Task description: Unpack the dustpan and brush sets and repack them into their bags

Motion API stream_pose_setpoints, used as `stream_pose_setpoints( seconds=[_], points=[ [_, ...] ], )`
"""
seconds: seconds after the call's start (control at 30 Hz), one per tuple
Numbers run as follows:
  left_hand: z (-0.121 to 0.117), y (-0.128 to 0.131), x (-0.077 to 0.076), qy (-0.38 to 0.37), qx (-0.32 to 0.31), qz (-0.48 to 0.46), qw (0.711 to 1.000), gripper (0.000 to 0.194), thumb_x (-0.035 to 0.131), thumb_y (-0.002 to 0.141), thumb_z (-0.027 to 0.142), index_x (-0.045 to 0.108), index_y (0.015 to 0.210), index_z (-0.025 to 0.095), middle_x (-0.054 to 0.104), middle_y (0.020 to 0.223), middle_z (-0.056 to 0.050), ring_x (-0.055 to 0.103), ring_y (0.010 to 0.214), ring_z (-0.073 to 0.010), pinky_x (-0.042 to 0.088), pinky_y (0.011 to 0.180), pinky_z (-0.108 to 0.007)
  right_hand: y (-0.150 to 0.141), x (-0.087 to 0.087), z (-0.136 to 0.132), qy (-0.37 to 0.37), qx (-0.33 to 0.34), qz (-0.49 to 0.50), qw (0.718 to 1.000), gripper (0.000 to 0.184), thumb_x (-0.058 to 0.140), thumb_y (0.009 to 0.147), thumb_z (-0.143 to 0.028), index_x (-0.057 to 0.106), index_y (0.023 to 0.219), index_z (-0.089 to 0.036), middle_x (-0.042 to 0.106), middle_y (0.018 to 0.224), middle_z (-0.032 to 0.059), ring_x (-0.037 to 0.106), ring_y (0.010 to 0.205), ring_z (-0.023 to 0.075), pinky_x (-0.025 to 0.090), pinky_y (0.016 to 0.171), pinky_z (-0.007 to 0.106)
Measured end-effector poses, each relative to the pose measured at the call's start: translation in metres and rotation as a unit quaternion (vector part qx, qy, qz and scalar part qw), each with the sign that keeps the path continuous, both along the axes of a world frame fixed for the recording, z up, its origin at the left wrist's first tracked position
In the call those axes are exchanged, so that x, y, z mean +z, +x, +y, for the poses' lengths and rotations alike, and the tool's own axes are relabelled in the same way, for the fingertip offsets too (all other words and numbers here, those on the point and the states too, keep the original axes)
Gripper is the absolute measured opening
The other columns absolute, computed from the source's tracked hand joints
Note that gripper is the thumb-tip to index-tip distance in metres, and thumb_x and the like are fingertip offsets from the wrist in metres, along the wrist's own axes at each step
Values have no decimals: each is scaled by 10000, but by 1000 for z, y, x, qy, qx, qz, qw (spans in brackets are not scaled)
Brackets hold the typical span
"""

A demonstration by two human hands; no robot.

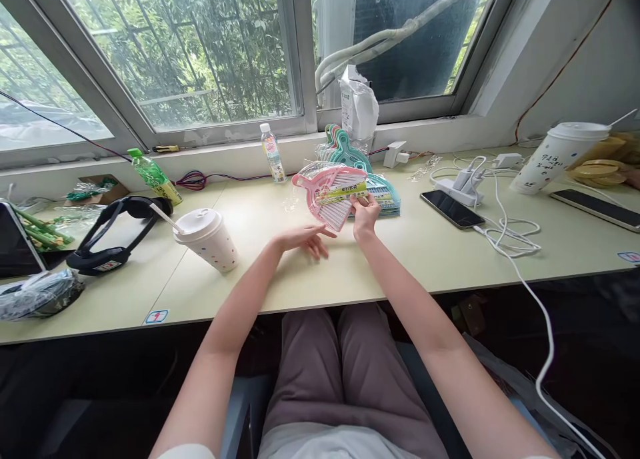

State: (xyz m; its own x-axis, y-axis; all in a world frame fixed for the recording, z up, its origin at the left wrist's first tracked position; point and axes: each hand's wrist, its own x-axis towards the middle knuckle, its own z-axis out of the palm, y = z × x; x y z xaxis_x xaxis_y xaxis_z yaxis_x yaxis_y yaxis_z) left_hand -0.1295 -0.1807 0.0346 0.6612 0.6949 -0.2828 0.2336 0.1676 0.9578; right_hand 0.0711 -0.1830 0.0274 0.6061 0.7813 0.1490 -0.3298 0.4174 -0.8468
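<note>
My right hand (366,214) grips the right side of a pink fan-shaped piece (313,196), which looks like a mini dustpan. It has a short rounded handle at the left, white ridges and a yellow-green printed label. Just below its lower tip is my left hand (306,239), palm down over the table with the fingers apart, somewhat blurred; it holds nothing. Whether its fingertips touch the piece I cannot tell. Behind the pink piece, a stack of similar teal and green pieces (350,154) in clear wrapping lies on the table, partly hidden.
The pale table (300,286) runs below a window. A lidded paper cup (207,239), head strap (113,232) and green bottle (153,176) are left. A small bottle (273,154) stands behind. At right are a phone (451,209), white cables, a power strip (460,189) and another cup (555,156).
</note>
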Motion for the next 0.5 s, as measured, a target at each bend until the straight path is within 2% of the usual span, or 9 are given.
stream_pose_setpoints(
  seconds=[0.07, 0.17, 0.23, 0.33, 0.4, 0.5],
  points=[
    [-9, 21, -4, 9, -6, 6, 1000, 513, 723, 812, 660, 770, 947, 168, 762, 695, -140, 713, 568, -223, 563, 572, -309, -2, -2, 1, 9, 1, 2, 1000, 350, 727, 736, -214, 638, 1071, -165, 772, 1042, 101, 723, 1019, 219, 601, 894, 366],
    [-11, 35, -10, 12, 37, -2, 999, 503, 661, 879, 639, 744, 897, 143, 771, 747, -162, 707, 565, -204, 558, 581, -304, -2, -5, 3, 13, -6, 32, 999, 370, 732, 729, -196, 626, 1082, -165, 768, 1041, 104, 726, 1007, 210, 602, 894, 355],
    [-8, 37, -13, 24, 88, -16, 996, 455, 659, 900, 597, 717, 866, 147, 768, 736, -150, 687, 527, -191, 546, 563, -304, 0, -7, 5, 7, -14, 39, 999, 387, 737, 750, -228, 616, 1114, -173, 761, 1059, 103, 725, 1025, 209, 606, 894, 357],
    [-8, 41, -16, 79, 159, -60, 982, 422, 660, 917, 552, 678, 773, 156, 733, 644, -114, 653, 476, -170, 526, 535, -295, 5, -10, 9, -8, -35, 24, 999, 435, 743, 794, -331, 600, 1175, -178, 747, 1090, 110, 718, 1061, 220, 609, 911, 376],
    [-13, 47, -18, 112, 185, -85, 973, 425, 653, 925, 540, 668, 740, 158, 708, 595, -95, 643, 467, -159, 523, 534, -288, 9, -11, 11, -14, -53, 24, 998, 477, 740, 808, -365, 583, 1215, -173, 738, 1109, 117, 714, 1068, 225, 608, 919, 386],
    [-23, 56, -18, 124, 214, -98, 964, 400, 670, 914, 534, 660, 766, 163, 705, 587, -72, 634, 453, -145, 515, 518, -274, 9, -10, 9, -11, -62, 42, 997, 503, 741, 809, -335, 568, 1247, -158, 729, 1111, 119, 713, 1050, 218, 609, 912, 372]
  ],
)
